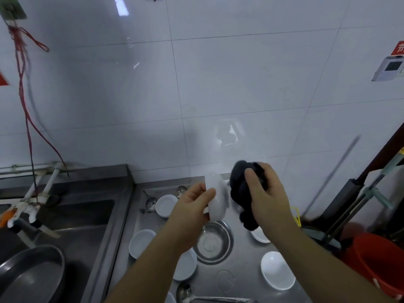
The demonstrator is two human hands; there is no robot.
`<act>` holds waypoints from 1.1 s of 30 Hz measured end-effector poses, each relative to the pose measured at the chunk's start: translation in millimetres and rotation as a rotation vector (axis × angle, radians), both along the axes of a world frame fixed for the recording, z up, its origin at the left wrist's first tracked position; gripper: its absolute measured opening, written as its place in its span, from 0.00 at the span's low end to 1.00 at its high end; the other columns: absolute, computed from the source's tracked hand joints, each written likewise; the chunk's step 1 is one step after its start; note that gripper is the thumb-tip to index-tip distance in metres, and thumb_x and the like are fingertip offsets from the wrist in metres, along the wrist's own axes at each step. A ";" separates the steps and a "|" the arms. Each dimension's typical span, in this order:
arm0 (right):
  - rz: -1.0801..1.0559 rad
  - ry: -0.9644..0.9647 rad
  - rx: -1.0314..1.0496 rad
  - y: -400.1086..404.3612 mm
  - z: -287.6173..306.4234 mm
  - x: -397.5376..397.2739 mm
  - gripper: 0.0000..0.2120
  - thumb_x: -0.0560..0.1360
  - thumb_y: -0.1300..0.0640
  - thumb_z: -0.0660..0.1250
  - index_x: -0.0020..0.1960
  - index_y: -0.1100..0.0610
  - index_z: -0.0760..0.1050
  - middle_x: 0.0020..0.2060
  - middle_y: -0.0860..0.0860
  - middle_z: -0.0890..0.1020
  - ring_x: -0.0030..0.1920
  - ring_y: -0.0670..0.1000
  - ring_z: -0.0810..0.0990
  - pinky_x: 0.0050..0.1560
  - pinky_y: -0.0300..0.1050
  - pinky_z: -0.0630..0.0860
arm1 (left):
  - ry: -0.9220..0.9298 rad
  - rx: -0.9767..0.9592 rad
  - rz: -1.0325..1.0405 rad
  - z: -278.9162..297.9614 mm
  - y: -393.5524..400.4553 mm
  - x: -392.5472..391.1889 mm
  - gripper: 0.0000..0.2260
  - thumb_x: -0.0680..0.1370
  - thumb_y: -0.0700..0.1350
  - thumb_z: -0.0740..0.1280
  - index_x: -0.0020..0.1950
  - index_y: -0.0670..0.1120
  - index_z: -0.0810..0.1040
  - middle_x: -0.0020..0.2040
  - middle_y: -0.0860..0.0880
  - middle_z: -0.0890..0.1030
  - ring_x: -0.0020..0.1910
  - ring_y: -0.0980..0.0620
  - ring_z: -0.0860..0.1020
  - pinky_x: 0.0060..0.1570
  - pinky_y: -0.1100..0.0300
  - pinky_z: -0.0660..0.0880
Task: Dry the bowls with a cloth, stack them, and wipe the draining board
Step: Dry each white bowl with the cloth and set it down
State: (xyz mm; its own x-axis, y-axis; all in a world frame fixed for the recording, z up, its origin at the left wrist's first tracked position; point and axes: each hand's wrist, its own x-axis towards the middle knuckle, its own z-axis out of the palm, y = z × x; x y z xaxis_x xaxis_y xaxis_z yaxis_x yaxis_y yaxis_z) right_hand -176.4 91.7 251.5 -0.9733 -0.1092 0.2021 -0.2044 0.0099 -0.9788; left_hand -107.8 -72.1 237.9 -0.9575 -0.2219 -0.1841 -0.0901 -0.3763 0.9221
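The left hand (192,206) holds a white bowl (216,197) up on its edge above the draining board (242,270), thumb curled over the near rim and fingers hidden behind it; the bowl is blurred. Just beside it, the right hand (264,193) grips a dark cloth (242,193) bunched in its curled fingers, the cloth touching or all but touching the bowl's right side, with a loose end hanging down. On the board below lie more white bowls, all apart and none stacked: one at the back (166,205), one at the left (142,243), one partly under the left forearm (185,265), one at the right (277,270) and one half hidden under the cloth (259,235). A steel bowl (214,243) sits in the middle between them. Ladles (150,202) lie at the back and another (185,291) at the near edge. Left of the board is the sink (87,226) with a grey pan (30,274) in it. A red bucket (378,265) stands at the right
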 end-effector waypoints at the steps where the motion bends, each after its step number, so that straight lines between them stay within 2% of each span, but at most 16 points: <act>1: 0.067 0.136 0.053 -1.2 6.5 2.1 0.13 0.75 0.36 0.67 0.58 0.35 0.77 0.49 0.37 0.83 0.48 0.47 0.84 0.45 0.45 0.82 | 0.022 -0.011 -0.041 1.4 2.6 0.9 0.08 0.80 0.48 0.71 0.56 0.48 0.86 0.55 0.41 0.86 0.53 0.42 0.84 0.51 0.51 0.83; 3: 0.204 0.418 0.242 -1.3 12.9 5.0 0.13 0.78 0.42 0.67 0.62 0.38 0.76 0.55 0.36 0.81 0.54 0.44 0.82 0.51 0.38 0.79 | 0.065 0.005 -0.118 4.5 5.4 2.1 0.10 0.80 0.48 0.70 0.60 0.49 0.85 0.59 0.41 0.86 0.58 0.41 0.85 0.54 0.49 0.83; 5: 0.268 0.647 0.428 -0.8 9.1 2.9 0.16 0.79 0.45 0.68 0.65 0.48 0.78 0.62 0.39 0.80 0.63 0.45 0.78 0.64 0.41 0.74 | 0.085 0.009 -0.176 6.9 3.5 4.2 0.13 0.82 0.45 0.68 0.65 0.52 0.84 0.63 0.41 0.85 0.63 0.40 0.84 0.57 0.48 0.83; 7: 0.296 0.680 0.454 -1.4 6.9 -1.0 0.17 0.78 0.47 0.70 0.64 0.52 0.80 0.65 0.43 0.80 0.68 0.46 0.77 0.70 0.43 0.71 | 0.085 -0.054 -0.236 8.6 0.6 7.5 0.15 0.82 0.44 0.68 0.67 0.55 0.82 0.65 0.44 0.85 0.64 0.41 0.83 0.59 0.48 0.83; 9: 0.335 0.588 0.397 -2.8 7.0 -4.7 0.16 0.77 0.48 0.69 0.62 0.53 0.81 0.65 0.44 0.81 0.68 0.46 0.78 0.69 0.42 0.72 | 0.084 -0.099 -0.267 8.5 0.6 10.8 0.15 0.83 0.45 0.68 0.70 0.54 0.81 0.66 0.44 0.84 0.66 0.41 0.83 0.62 0.46 0.82; 12: 0.316 0.494 0.341 -9.7 9.7 -9.8 0.15 0.77 0.46 0.68 0.61 0.49 0.79 0.60 0.41 0.82 0.62 0.48 0.81 0.63 0.42 0.76 | 0.113 -0.077 -0.263 7.8 1.0 13.1 0.16 0.83 0.46 0.69 0.70 0.44 0.79 0.66 0.40 0.83 0.65 0.38 0.82 0.64 0.44 0.81; 15: 0.242 0.180 0.201 -17.5 20.9 -13.4 0.15 0.74 0.39 0.65 0.57 0.43 0.79 0.50 0.40 0.84 0.53 0.43 0.82 0.53 0.41 0.78 | 0.152 -0.082 -0.239 10.0 -0.3 12.8 0.19 0.80 0.49 0.71 0.62 0.36 0.76 0.59 0.33 0.82 0.58 0.37 0.81 0.60 0.43 0.79; 17: 0.233 0.003 0.119 -18.5 24.9 -16.9 0.15 0.72 0.36 0.65 0.53 0.41 0.80 0.44 0.41 0.84 0.47 0.42 0.83 0.47 0.40 0.77 | 0.165 -0.074 -0.238 11.5 0.5 13.3 0.19 0.79 0.50 0.71 0.62 0.37 0.77 0.60 0.32 0.81 0.56 0.38 0.81 0.59 0.43 0.80; 18: 0.241 -0.074 0.068 -18.0 26.1 -18.1 0.15 0.73 0.36 0.65 0.53 0.42 0.81 0.43 0.42 0.85 0.47 0.45 0.83 0.46 0.42 0.78 | 0.169 -0.065 -0.239 11.6 1.4 13.6 0.18 0.79 0.50 0.71 0.62 0.39 0.79 0.59 0.33 0.82 0.56 0.39 0.81 0.58 0.45 0.81; 21: 0.252 -0.415 -0.186 -13.9 24.4 -20.9 0.18 0.76 0.37 0.68 0.55 0.48 0.84 0.50 0.53 0.87 0.52 0.56 0.86 0.52 0.56 0.84 | 0.183 -0.036 -0.234 13.4 4.7 14.0 0.14 0.79 0.51 0.70 0.62 0.45 0.83 0.58 0.39 0.83 0.56 0.42 0.82 0.57 0.49 0.81; 24: 0.289 -0.769 -0.411 -9.6 16.5 -14.3 0.22 0.78 0.37 0.68 0.55 0.55 0.87 0.50 0.57 0.88 0.48 0.57 0.88 0.45 0.52 0.84 | 0.208 0.013 -0.209 16.6 4.3 11.5 0.14 0.80 0.50 0.70 0.63 0.45 0.82 0.61 0.39 0.82 0.59 0.40 0.81 0.60 0.45 0.81; 27: 0.307 -0.874 -0.573 -9.8 6.1 -9.8 0.19 0.77 0.41 0.70 0.53 0.57 0.84 0.48 0.58 0.85 0.45 0.58 0.86 0.44 0.53 0.83 | 0.224 0.017 -0.202 19.2 6.6 6.6 0.14 0.80 0.50 0.70 0.64 0.46 0.82 0.62 0.38 0.81 0.61 0.39 0.80 0.62 0.43 0.79; 29: 0.306 -0.907 -0.637 -10.0 4.8 -8.0 0.19 0.77 0.42 0.70 0.45 0.58 0.87 0.41 0.57 0.85 0.38 0.58 0.87 0.37 0.52 0.83 | 0.223 -0.022 -0.222 17.5 11.6 4.4 0.15 0.81 0.50 0.70 0.65 0.46 0.81 0.63 0.39 0.82 0.63 0.40 0.81 0.64 0.44 0.79; 31: 0.278 -0.918 -0.637 -10.3 5.7 -9.0 0.20 0.76 0.41 0.70 0.41 0.57 0.87 0.37 0.57 0.85 0.35 0.58 0.86 0.35 0.50 0.82 | 0.212 -0.020 -0.221 18.3 15.0 2.3 0.17 0.79 0.49 0.71 0.67 0.47 0.81 0.64 0.41 0.83 0.64 0.41 0.82 0.63 0.45 0.80; 33: 0.284 -0.883 -0.605 -9.5 8.1 -11.3 0.18 0.76 0.42 0.70 0.41 0.55 0.86 0.37 0.55 0.85 0.34 0.57 0.85 0.34 0.50 0.82 | 0.194 0.045 -0.199 21.5 11.6 -0.4 0.17 0.75 0.45 0.74 0.64 0.46 0.83 0.62 0.41 0.84 0.61 0.41 0.83 0.59 0.46 0.82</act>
State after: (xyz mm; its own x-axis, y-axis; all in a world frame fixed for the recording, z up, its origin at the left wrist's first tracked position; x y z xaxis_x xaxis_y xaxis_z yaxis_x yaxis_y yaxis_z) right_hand -187.7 82.2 259.6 -0.7567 -0.4690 -0.4555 0.6491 -0.4556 -0.6092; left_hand -108.2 -60.6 259.5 -0.9998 -0.0219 0.0017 0.0105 -0.4097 0.9122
